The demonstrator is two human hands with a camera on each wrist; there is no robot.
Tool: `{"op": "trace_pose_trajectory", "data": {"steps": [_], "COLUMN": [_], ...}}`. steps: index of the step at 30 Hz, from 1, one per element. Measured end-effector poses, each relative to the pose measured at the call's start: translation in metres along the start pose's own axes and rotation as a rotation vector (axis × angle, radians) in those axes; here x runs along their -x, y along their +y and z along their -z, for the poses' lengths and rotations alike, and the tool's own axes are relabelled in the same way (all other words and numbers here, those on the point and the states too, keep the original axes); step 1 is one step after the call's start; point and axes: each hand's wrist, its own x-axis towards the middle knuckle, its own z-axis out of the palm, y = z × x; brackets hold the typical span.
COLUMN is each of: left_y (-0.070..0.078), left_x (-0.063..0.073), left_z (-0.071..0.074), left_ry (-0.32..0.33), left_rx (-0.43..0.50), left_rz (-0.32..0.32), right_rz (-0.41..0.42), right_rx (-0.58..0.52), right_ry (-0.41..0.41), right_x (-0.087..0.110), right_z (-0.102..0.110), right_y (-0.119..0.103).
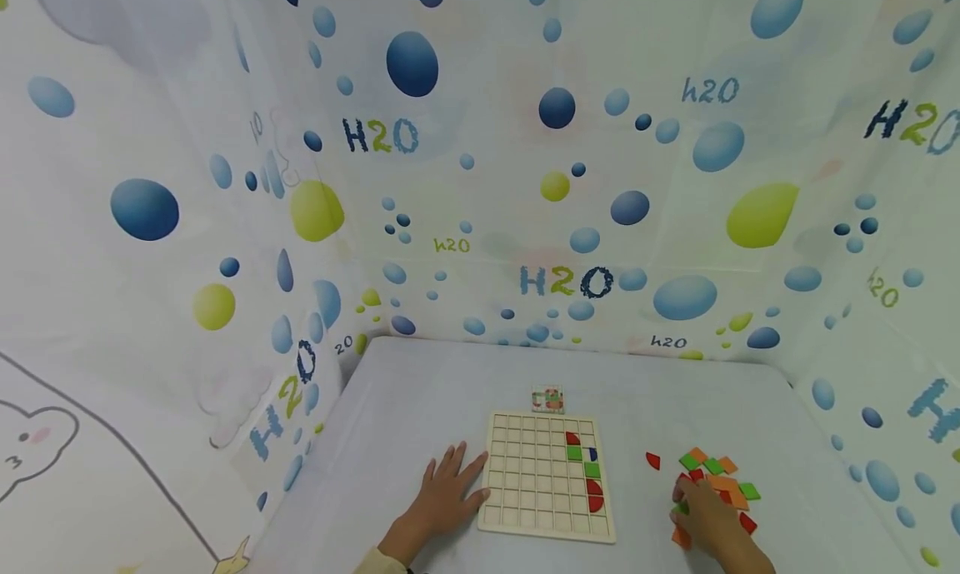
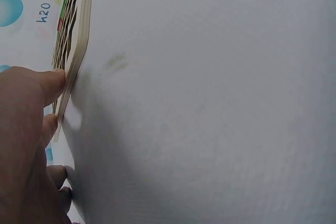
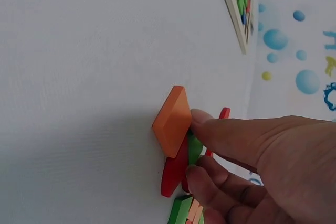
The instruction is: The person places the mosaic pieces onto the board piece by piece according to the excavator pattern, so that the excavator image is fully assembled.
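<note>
A square wooden grid board [image 1: 525,474] lies on the table, with several red, green and blue pieces in cells toward its right side. My left hand [image 1: 450,492] rests at the board's left edge, its fingers spread and the thumb touching the rim [image 2: 79,40]. My right hand [image 1: 707,516] is at a pile of coloured pieces to the right. Its thumb and finger pinch a green piece [image 3: 194,148], partly hidden by a red piece [image 3: 176,169]. An orange diamond piece [image 3: 174,121] lies against the thumb tip.
A small printed pattern card [image 1: 548,398] lies just beyond the board. One red quarter-round piece [image 1: 653,460] sits apart, between board and pile. Orange pieces [image 1: 727,465] and green pieces [image 1: 749,491] spread around the right hand. Patterned curtains [image 1: 480,207] enclose the table [image 1: 420,391].
</note>
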Motion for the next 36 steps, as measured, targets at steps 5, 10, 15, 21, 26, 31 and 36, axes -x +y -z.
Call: {"op": "trace_pose_trajectory", "data": {"steps": [5,10,15,21,26,31,36], "left_y": [-0.003,-0.005,-0.006,-0.006,-0.007,-0.007,-0.007], "left_x": [-0.001,-0.002,-0.002,-0.004,-0.005,-0.005,-0.004], "left_z": [-0.002,-0.007,-0.009,-0.008,-0.010,-0.010,-0.010], "left_ry": [0.004,0.025,0.024,0.005,-0.011,0.006,0.012], "left_rx": [-0.005,0.018,0.043,0.017,-0.005,-0.007,-0.007], "left_rz": [-0.005,-0.011,-0.018,-0.001,0.012,0.009,0.004], "right_rz": [0.004,-0.003,0.026,0.043,-0.047,-0.041,0.011], "right_rx": [-0.041,-0.060,0.010,-0.072,-0.121,-0.142,-0.173], "right_ry": [-0.007,0.002,0.058,0.103,0.067,0.085,0.160], "right_x": [-0.001,-0.001,-0.003,-0.008,-0.006,-0.007,-0.015], "right_z": [0.002,0.001,-0.003,-0.008,-0.007,-0.010,-0.024], "right_y": [0.005,0.006,0.001,-0.009,-0.009,-0.009,-0.012]}}
